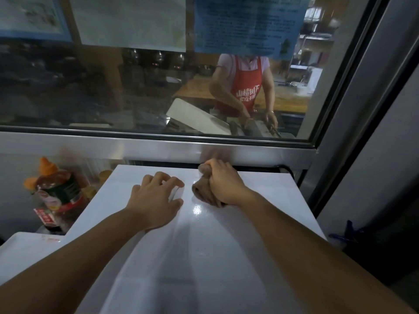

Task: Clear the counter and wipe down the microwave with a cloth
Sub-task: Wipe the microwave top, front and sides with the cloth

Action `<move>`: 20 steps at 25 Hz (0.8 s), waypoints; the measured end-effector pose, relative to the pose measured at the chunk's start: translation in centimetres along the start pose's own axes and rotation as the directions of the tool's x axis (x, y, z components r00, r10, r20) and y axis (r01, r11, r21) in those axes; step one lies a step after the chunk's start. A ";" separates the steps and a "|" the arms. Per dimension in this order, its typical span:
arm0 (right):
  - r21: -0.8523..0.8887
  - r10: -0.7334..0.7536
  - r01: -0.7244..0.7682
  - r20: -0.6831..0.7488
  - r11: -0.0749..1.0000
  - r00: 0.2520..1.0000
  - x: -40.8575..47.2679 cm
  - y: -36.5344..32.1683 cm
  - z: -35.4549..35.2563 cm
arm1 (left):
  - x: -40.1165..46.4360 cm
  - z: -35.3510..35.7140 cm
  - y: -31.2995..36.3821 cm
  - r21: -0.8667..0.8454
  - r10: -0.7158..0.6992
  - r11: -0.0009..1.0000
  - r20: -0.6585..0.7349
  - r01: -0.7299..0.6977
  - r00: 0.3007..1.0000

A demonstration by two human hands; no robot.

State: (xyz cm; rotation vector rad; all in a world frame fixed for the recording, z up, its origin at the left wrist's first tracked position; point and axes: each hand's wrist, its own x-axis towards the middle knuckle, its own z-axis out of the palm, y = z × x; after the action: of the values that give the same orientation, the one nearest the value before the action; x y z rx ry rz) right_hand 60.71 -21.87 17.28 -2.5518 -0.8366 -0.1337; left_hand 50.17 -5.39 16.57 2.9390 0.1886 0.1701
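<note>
Far left, below the level of the white top: a cluster of sauce bottles (57,191), dark contents, orange caps, red-and-green labels, somewhat blurred; they stand just beside the left edge of the microwave (204,245). Only the glossy white top of the microwave shows, running from the bottom of the view up to the metal window sill (158,147), with a bright glare spot near the middle. Left hand (156,196) lies palm down on the top, left of centre, fingers spread and loosely bent, fingertips touching the surface; it holds nothing. Just to the right, nearly touching that hand's fingertips, sits the cloth (201,189), a brownish wad bunched on the microwave top toward its rear edge. Right hand (223,182) is closed over the cloth, fingers curled round it and pressing it onto the surface; cloth ends stick out beyond the knuckles and on the near-left side of the fist. Both forearms reach in from the bottom corners. Behind the sill a glass window with paper notices (133,21) stuck along the upper part; through the glass, right of centre, a person in a red apron (246,89) works at a counter. Far right: grey frame, and a blue object (347,232) low down in shadow, too dark to identify.
</note>
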 end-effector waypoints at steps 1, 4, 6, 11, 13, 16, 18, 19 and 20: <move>0.008 -0.021 0.021 0.002 1.000 1.000 -0.5 0.8 -0.7 | 0.0 0.0 0.0 0.002 -0.004 1.000 0.005 0.004 1.000; -0.116 0.031 -0.037 -0.052 0.993 0.998 -2.8 5.1 -3.2 | 0.0 -0.2 -0.1 -0.003 0.014 1.000 0.032 -0.014 0.999; -0.006 0.202 -0.204 -0.101 0.979 0.974 -3.9 7.3 -4.9 | -0.1 -0.5 -0.5 -0.032 0.031 0.999 0.057 -0.029 0.998; -0.135 0.059 -0.064 -0.035 0.989 0.998 -3.4 4.9 -3.0 | -1.3 -1.0 -3.8 0.014 -0.039 0.999 -0.001 0.039 0.999; -0.192 -0.055 0.044 -0.053 0.980 0.997 -2.4 1.9 -0.8 | -1.3 -1.0 -4.6 0.021 -0.048 0.999 0.005 0.048 0.999; -0.149 -0.053 0.053 -0.001 0.987 0.999 -0.2 -2.2 1.7 | -1.1 -0.9 -4.5 0.022 -0.053 0.998 0.009 0.053 0.999; -0.099 -0.074 0.079 0.052 0.992 0.996 0.6 -3.3 2.1 | -1.2 -0.8 -4.5 0.031 -0.072 0.997 0.011 0.072 0.997; -0.070 -0.090 0.096 0.086 0.993 0.992 0.7 -3.2 2.0 | -1.2 -0.8 -4.5 0.037 -0.080 0.996 0.015 0.079 0.997; -0.038 -0.104 0.109 0.110 0.993 0.988 0.4 -2.6 1.5 | -1.3 -0.8 -4.5 0.041 -0.085 0.996 0.017 0.084 0.996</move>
State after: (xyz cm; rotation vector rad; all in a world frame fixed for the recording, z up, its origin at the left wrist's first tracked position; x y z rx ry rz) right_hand 59.42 -19.11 17.00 -2.5745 -1.0222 -0.0480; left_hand 48.29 -1.07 16.32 2.9641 0.3167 0.1282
